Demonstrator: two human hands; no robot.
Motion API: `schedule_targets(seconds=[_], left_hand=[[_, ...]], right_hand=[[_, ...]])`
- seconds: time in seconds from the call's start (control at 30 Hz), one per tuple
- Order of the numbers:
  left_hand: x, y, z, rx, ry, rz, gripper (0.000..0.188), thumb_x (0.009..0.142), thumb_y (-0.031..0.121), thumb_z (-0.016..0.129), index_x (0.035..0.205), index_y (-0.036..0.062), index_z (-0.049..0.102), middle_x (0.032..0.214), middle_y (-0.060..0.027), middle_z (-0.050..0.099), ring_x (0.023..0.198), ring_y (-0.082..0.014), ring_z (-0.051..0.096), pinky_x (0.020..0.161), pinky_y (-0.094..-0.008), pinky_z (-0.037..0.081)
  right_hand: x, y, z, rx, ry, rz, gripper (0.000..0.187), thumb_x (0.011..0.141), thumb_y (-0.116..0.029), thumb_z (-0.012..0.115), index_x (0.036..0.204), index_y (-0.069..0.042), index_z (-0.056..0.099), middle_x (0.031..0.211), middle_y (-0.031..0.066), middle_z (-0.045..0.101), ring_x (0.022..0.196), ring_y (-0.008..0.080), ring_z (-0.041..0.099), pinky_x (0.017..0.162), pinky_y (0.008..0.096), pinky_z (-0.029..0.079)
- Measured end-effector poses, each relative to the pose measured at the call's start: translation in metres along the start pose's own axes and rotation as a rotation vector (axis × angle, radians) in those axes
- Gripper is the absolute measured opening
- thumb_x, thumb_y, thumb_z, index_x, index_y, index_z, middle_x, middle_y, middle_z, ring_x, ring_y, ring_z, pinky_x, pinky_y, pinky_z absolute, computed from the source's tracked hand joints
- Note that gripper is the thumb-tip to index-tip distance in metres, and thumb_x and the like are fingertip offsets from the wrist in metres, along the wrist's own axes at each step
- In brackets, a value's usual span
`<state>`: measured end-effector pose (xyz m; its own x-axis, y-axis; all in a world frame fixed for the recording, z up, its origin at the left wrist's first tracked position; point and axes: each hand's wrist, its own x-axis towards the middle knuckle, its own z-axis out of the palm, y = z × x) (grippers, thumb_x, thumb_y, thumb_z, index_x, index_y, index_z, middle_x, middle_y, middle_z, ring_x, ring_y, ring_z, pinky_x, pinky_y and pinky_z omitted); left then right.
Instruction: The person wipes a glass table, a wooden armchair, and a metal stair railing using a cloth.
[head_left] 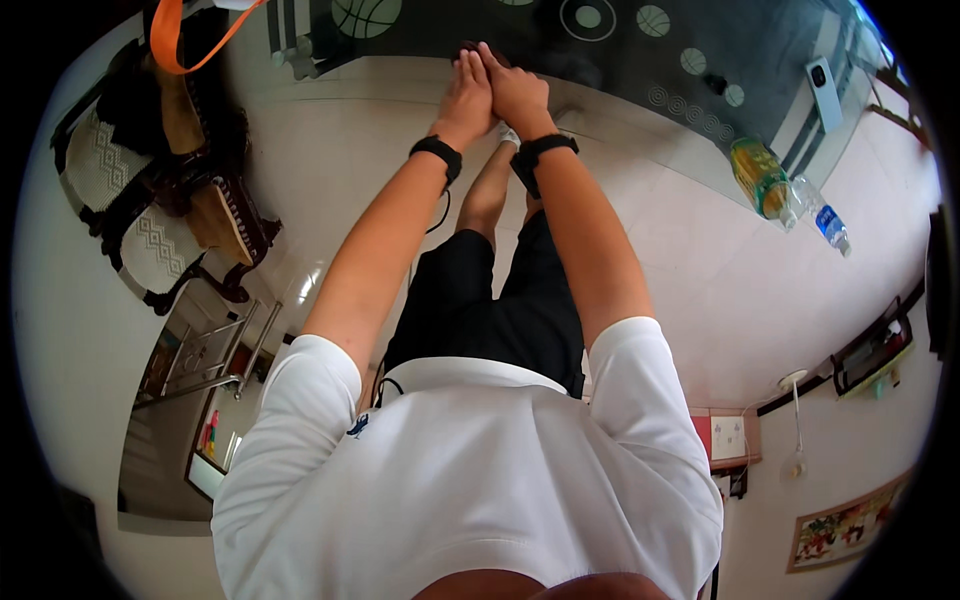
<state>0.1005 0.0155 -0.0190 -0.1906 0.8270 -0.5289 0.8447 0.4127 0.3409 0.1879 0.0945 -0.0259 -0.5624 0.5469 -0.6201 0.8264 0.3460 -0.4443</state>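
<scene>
Both my arms reach forward to the near edge of a glass table (600, 75) with a dark, ball-patterned top. My left hand (466, 104) and my right hand (519, 98) are pressed close together there, thumbs side by side and fingers bent away from me. A small dark brown thing (468, 46) peeks out past the fingertips; its kind cannot be made out, and the hands hide most of it. Each wrist wears a black band.
On the table's right lie a light blue phone (824, 94), a green-yellow drink bottle (760, 180) and a clear water bottle (830, 217). A small dark object (714, 84) rests nearby. Carved wooden chairs (165, 215) stand left. An orange strap (170, 40) hangs at the upper left.
</scene>
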Motion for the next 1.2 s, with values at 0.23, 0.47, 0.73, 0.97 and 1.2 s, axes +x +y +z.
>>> schedule_targets(seconds=[0.23, 0.47, 0.73, 0.97, 1.2], left_hand=[[0.013, -0.027, 0.005, -0.135, 0.182, -0.004, 0.099, 0.073, 0.021, 0.071, 0.143, -0.0145, 0.011, 0.149, -0.038, 0.014, 0.139, -0.0513, 0.017, 0.116, -0.0488, 0.022], [0.056, 0.098, 0.02, -0.162, 0.143, 0.318, 0.095, 0.069, 0.012, 0.069, 0.147, -0.0056, 0.018, 0.153, -0.0265, 0.02, 0.142, -0.0432, 0.019, 0.115, -0.0452, 0.023], [0.07, 0.235, 0.071, -0.079, 0.045, 0.438, 0.093, 0.071, 0.03, 0.074, 0.146, -0.0016, 0.028, 0.153, -0.0171, 0.027, 0.143, -0.0321, 0.023, 0.113, -0.0388, 0.027], [0.043, 0.194, 0.086, 0.413, 0.085, 0.382, 0.064, 0.092, 0.026, 0.053, 0.149, 0.0116, 0.028, 0.159, -0.0096, 0.014, 0.145, -0.033, 0.013, 0.114, -0.0437, 0.022], [0.049, 0.126, 0.008, 0.688, -0.245, 0.184, 0.078, 0.087, 0.024, 0.063, 0.153, 0.0184, 0.022, 0.161, -0.0129, 0.003, 0.146, -0.0394, 0.004, 0.115, -0.0512, 0.017]], right_hand=[[-0.01, 0.003, -0.009, 0.163, 0.086, -0.063, 0.056, 0.086, -0.036, 0.06, 0.138, -0.028, 0.043, 0.108, 0.0156, 0.066, 0.095, 0.0369, 0.065, 0.077, 0.047, 0.053], [-0.068, 0.107, -0.027, 0.313, 0.275, 0.307, 0.038, 0.09, -0.033, 0.057, 0.124, -0.02, 0.05, 0.105, 0.0204, 0.066, 0.093, 0.0421, 0.063, 0.079, 0.0515, 0.05], [-0.135, 0.19, -0.048, 0.203, 0.601, 0.397, 0.049, 0.089, -0.015, 0.057, 0.137, -0.012, 0.047, 0.123, 0.0232, 0.051, 0.113, 0.0401, 0.052, 0.093, 0.0437, 0.045], [-0.129, 0.163, -0.002, 0.107, 0.396, 0.241, 0.071, 0.082, -0.021, 0.064, 0.145, -0.002, 0.034, 0.137, 0.0397, 0.035, 0.126, 0.0504, 0.04, 0.104, 0.0466, 0.038], [-0.066, 0.108, -0.002, 0.053, 0.259, 0.043, 0.074, 0.082, -0.028, 0.064, 0.145, -0.003, 0.034, 0.14, 0.0447, 0.025, 0.132, 0.0577, 0.027, 0.111, 0.0517, 0.026]])
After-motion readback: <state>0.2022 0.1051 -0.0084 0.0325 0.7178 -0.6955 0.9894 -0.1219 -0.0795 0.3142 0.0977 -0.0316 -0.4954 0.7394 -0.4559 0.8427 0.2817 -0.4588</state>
